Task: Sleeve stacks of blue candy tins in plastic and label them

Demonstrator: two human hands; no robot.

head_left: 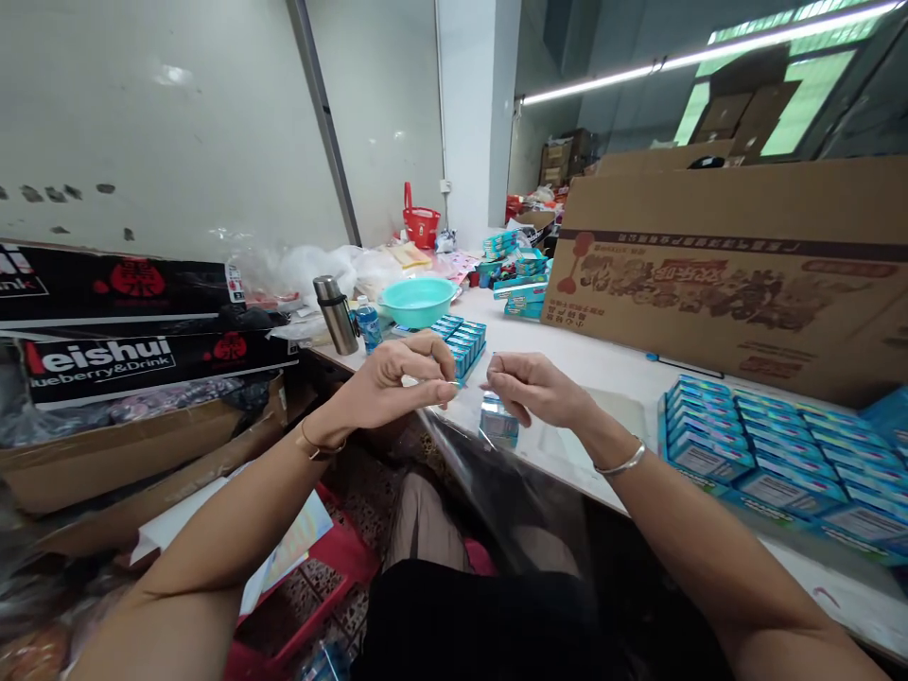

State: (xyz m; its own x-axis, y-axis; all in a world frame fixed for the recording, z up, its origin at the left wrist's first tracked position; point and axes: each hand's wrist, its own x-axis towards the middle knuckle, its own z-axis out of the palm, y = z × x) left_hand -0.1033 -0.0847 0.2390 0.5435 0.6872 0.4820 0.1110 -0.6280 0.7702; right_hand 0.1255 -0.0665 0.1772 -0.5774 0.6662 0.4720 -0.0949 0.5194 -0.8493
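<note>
My left hand is raised over the table's front edge, thumb and forefinger pressed together at the tips. Whatever lies in that pinch is too small to make out. Facing it, my right hand also has its fingers closed, and I cannot tell what they hold. The two hands are a short gap apart. Just below the right hand, a small blue box sits on the table near the edge, looking shiny as if in clear film. A clear plastic sheet hangs off the edge over my lap.
Stacked blue boxes fill the right side, before a large cardboard carton. More small blue boxes stand behind my hands. A turquoise basin, a steel thermos and a water bottle are further back. A red stool is below left.
</note>
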